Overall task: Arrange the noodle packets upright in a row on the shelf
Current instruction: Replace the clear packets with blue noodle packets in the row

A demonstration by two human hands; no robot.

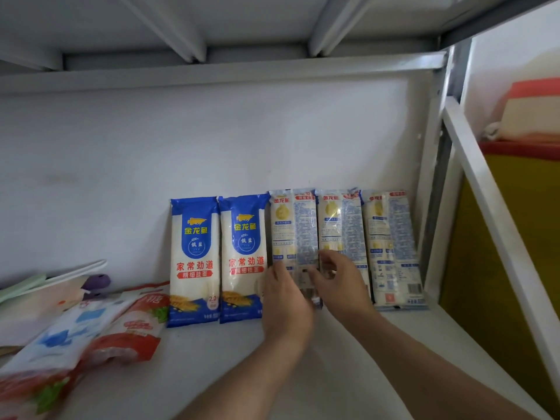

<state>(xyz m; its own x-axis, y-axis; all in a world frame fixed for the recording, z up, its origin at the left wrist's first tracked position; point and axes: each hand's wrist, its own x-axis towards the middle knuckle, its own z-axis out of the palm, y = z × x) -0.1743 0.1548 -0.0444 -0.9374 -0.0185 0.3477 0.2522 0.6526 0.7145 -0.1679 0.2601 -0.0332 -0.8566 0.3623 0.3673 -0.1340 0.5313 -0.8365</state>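
Several noodle packets stand upright in a row against the back wall of the white shelf point(218, 374). The two on the left point(194, 259) point(242, 256) show blue fronts. The other three point(294, 225) point(341, 222) point(391, 247) show their printed backs. My left hand point(286, 301) rests on the lower left edge of the third packet. Beside it, my right hand point(339, 280) has its fingers curled on the lower part where the third and fourth packets meet. Both hands hide the packets' bottoms.
Red and blue-white food bags point(91, 331) lie flat in a pile at the shelf's left, with a purple object point(97, 283) behind them. The shelf's side frame point(436, 177) stands just right of the row. A yellow and red surface point(521, 213) lies beyond it.
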